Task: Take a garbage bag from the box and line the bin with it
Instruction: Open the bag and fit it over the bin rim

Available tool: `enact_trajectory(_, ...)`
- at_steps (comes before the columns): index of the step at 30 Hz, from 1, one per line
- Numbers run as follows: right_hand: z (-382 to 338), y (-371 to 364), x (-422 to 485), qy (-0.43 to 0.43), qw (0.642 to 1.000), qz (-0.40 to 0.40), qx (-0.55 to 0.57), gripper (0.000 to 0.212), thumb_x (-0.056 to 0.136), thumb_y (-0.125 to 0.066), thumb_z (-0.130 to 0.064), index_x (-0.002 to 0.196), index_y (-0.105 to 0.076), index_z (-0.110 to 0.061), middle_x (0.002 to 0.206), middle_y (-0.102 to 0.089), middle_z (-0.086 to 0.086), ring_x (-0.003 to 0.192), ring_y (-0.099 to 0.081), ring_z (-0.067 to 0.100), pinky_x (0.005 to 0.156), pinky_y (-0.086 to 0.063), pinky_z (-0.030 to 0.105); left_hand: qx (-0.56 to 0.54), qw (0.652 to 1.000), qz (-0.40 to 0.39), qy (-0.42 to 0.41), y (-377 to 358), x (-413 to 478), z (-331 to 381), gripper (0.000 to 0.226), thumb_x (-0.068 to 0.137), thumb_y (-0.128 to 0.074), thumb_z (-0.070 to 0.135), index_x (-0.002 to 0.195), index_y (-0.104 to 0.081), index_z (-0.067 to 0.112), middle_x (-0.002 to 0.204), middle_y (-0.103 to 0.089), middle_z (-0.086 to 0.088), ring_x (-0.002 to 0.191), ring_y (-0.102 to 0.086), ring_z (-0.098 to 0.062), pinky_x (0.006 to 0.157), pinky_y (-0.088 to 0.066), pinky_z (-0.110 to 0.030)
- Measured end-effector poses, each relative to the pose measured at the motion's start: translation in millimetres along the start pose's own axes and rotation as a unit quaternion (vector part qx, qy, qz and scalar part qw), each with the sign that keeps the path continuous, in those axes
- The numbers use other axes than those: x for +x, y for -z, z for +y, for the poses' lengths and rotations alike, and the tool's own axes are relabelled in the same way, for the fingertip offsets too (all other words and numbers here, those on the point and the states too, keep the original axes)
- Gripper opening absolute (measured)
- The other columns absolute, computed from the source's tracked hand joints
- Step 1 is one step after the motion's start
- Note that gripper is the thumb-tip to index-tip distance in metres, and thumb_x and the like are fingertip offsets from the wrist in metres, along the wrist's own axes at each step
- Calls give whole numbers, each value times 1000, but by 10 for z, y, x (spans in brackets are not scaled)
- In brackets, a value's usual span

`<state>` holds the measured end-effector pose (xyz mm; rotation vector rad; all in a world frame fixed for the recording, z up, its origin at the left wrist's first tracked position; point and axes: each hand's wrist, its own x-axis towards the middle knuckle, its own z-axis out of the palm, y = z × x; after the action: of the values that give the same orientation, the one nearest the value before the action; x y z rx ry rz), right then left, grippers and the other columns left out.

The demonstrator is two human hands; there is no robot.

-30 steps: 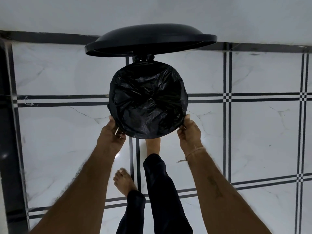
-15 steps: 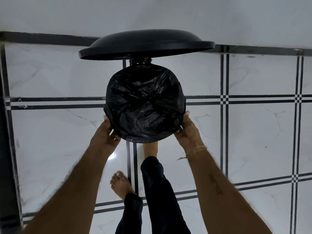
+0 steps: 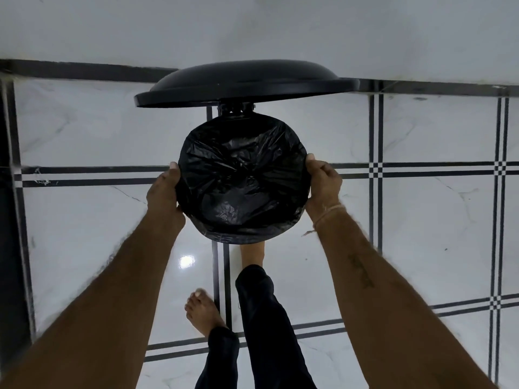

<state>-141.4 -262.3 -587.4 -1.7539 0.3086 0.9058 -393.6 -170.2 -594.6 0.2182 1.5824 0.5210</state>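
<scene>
1. Bin [image 3: 236, 108] is standing on the floor against the wall, seen from straight above; only its small black hinge block is showing at the back, because plastic is covering the rest.
2. Round, domed, matte black lid [image 3: 247, 80] is standing swung up and back behind the opening, its flat rim facing the camera.
3. Garbage bag [image 3: 241, 178] is sitting inside the bin: thin, glossy black plastic, heavily crinkled, sagging into the round opening. Its edge is folding over the rim all the way round, with a loose band hanging at the near side.
4. Left hand [image 3: 165, 192] is gripping the bag-covered rim on the left side, thumb lying along the top edge, fingers hidden underneath.
5. Right hand [image 3: 323, 183] is gripping the bag-covered rim on the opposite side, thumb on the edge, fingers curling on the outside.
6. Hands are sitting well apart, one on each side of the opening, both clamped on plastic over the rim.
7. Thin thread band [image 3: 327, 213] is circling the right wrist.
8. Right foot [image 3: 252, 252] is reaching under the near edge of the bin, toes hidden; left foot [image 3: 203, 313] is resting bare on the floor behind it. Dark trousers [image 3: 261, 318] are covering both legs.
9. Floor [image 3: 84, 220] is showing glossy white marble-look tiles with black double lines; a dark skirting strip [image 3: 84, 71] is running below the plain pale wall [image 3: 252, 23].
</scene>
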Motion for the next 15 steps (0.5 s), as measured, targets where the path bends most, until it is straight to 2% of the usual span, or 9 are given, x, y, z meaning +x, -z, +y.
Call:
enact_trajectory(2, -88, -43, 62, -31, 999, 2, -9, 32, 99, -69, -13, 68, -61, -9, 61, -63, -3, 54, -61, 6, 52, -53, 16, 6, 1000, 19, 20, -4, 92, 67, 22, 90, -72, 45, 101, -72, 26, 109, -72, 8, 101, -65, -12, 85, -55, -30)
enact_trajectory(4, -173, -86, 113, -71, 996, 3, -53, 31, 102, -65, -18, 73, -62, -9, 70, -61, 0, 61, -60, 10, 45, -49, 12, 31, 998, 37, 39, 17, 161, 103, 30, 88, -75, 46, 109, -73, 25, 111, -72, 6, 100, -66, -12, 87, -56, -32)
enact_trajectory(6, -250, -113, 142, -87, 990, -3, -109, 33, 104, -62, -21, 74, -58, -10, 71, -56, 2, 63, -58, 13, 43, -46, 13, 47, 997, 46, 38, 25, 180, 134, 24, 89, -74, 45, 102, -73, 25, 102, -72, 7, 98, -66, -12, 82, -55, -30)
enact_trajectory(7, -286, -120, 154, -82, 990, -16, -116, 34, 105, -60, -22, 73, -57, -9, 69, -54, 2, 56, -58, 11, 42, -45, 14, 54, 998, 35, 29, 15, 173, 154, 22, 90, -72, 46, 98, -72, 25, 101, -72, 7, 98, -66, -13, 81, -55, -30)
enact_trajectory(9, -356, -164, 159, -56, 990, -61, -110, 35, 103, -63, -26, 76, -60, -4, 66, -57, 2, 46, -59, 5, 44, -48, 14, 68, 998, -2, 15, -44, 135, 217, 33, 89, -71, 53, 101, -72, 23, 107, -72, 7, 101, -65, -13, 85, -54, -30)
enact_trajectory(12, -459, -299, 158, -51, 987, -112, -101, 27, 95, -75, -27, 96, -70, 0, 82, -70, 8, 69, -72, 17, 56, -59, 22, 83, 996, -34, 21, -130, 146, 395, 39, 86, -75, 50, 113, -73, 22, 118, -72, 7, 104, -64, -14, 82, -55, -30)
enact_trajectory(13, -492, -345, 187, -60, 987, -114, -98, 26, 94, -76, -24, 102, -71, 0, 86, -71, 10, 74, -72, 21, 56, -59, 23, 92, 995, -38, 28, -151, 186, 451, 38, 86, -76, 47, 116, -73, 22, 118, -72, 7, 104, -64, -15, 80, -54, -30)
enact_trajectory(15, -550, -412, 251, -86, 983, -110, -123, 27, 94, -76, -23, 110, -71, -2, 87, -68, 7, 72, -67, 18, 50, -57, 22, 111, 992, -44, 47, -164, 254, 528, 36, 87, -76, 44, 115, -74, 22, 108, -72, 8, 99, -64, -15, 77, -54, -31)
